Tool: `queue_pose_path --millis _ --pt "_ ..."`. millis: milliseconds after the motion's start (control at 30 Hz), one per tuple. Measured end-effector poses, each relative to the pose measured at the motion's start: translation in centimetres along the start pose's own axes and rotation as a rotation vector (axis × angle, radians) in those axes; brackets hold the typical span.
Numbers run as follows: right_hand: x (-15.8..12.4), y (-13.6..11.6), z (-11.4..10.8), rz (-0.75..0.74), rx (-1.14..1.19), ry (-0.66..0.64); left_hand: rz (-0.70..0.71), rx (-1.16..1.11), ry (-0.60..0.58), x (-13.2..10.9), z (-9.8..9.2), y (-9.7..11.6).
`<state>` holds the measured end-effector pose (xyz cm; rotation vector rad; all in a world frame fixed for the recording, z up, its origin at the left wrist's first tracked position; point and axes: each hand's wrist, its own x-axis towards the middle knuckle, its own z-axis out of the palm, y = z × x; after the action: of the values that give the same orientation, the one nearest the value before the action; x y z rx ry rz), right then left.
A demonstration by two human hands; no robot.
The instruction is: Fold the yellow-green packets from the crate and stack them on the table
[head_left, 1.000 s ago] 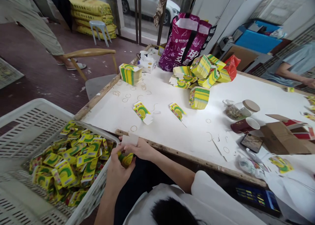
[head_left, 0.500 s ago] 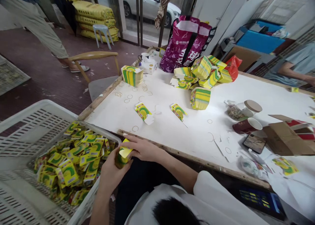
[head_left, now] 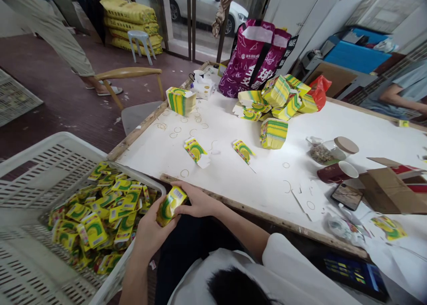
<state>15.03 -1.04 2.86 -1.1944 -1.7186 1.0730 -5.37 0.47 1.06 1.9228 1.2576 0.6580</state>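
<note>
Between my two hands is a small yellow-green carton (head_left: 172,204), held above my lap at the table's near edge. My left hand (head_left: 151,229) wraps round its lower left side. The fingers and thumb of my right hand (head_left: 196,200) grip its upper right end. Just left of my hands, a white plastic crate (head_left: 63,144) holds a heap of similar yellow cartons (head_left: 93,231). On the white table (head_left: 220,176) lie two flat cartons, one on the left (head_left: 196,152) and one on the right (head_left: 243,151).
Bundled carton stacks (head_left: 274,133) and a purple bag (head_left: 248,60) stand at the back. To the right are a glass jar (head_left: 333,150), a dark red mug (head_left: 336,172), a phone (head_left: 347,196) and a cardboard box (head_left: 383,185). Loose rubber bands lie about. Two other people are partly visible.
The carton has tilted so its printed face with a barcode shows. My right hand has shifted from over its top to gripping its end. The view has moved slightly.
</note>
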Motion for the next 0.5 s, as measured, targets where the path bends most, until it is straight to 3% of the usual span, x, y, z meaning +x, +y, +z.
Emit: queue_pose_path --millis 100,200,367,433,500 --pt "0.0 -0.2 0.9 0.074 0.080 0.087 0.037 0.055 0.089 0.0 0.7 0.2" --pt "0.3 -0.8 1.5 0.130 0.012 0.155 0.062 0.134 0.140 -0.1 1.7 0.0" --pt "1.0 -0.9 1.9 0.158 -0.097 0.113 0.056 0.149 0.161 -0.4 1.9 -1.2" --pt "1.8 -0.5 1.0 0.211 -0.159 0.132 0.035 0.174 0.269 -0.3 0.7 -1.8" --pt "3.0 0.1 -0.7 0.328 -0.334 0.241 -0.020 0.209 0.467 -0.2 -0.9 -2.3"
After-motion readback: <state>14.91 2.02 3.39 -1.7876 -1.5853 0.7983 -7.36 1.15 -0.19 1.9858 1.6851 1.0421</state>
